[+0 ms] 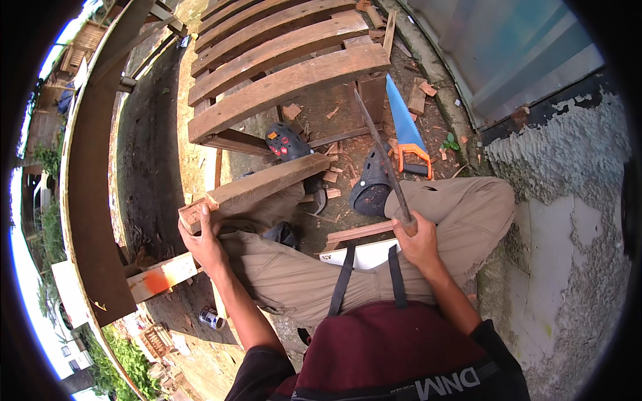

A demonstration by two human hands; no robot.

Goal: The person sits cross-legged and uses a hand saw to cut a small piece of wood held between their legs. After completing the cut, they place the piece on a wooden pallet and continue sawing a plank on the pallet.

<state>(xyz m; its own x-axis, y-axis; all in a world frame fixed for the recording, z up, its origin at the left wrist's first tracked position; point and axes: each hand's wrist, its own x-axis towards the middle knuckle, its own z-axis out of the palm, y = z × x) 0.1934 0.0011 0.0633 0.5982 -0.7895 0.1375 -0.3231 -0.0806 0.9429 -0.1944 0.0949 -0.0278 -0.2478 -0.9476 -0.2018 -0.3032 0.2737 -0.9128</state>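
My left hand point(204, 244) is closed round the near-left end of a thick wooden block point(267, 184), which lies slantwise across my left leg. The end under my fingers looks freshly cut. In my right hand point(416, 238) is a machete point(382, 150), its long dark blade pointing up and away from me, seen nearly edge-on. The blade is apart from the block, and its handle is mostly hidden in my fist. A handsaw point(404, 123) with a blue blade and orange handle lies on the ground beyond my right foot.
A slatted wooden bench or pallet point(281, 60) stands ahead. Wood chips and offcuts point(416, 97) litter the ground. A rough concrete wall point(562, 200) rises at my right, a long wooden frame point(93, 167) at my left. A can point(212, 317) sits at the lower left.
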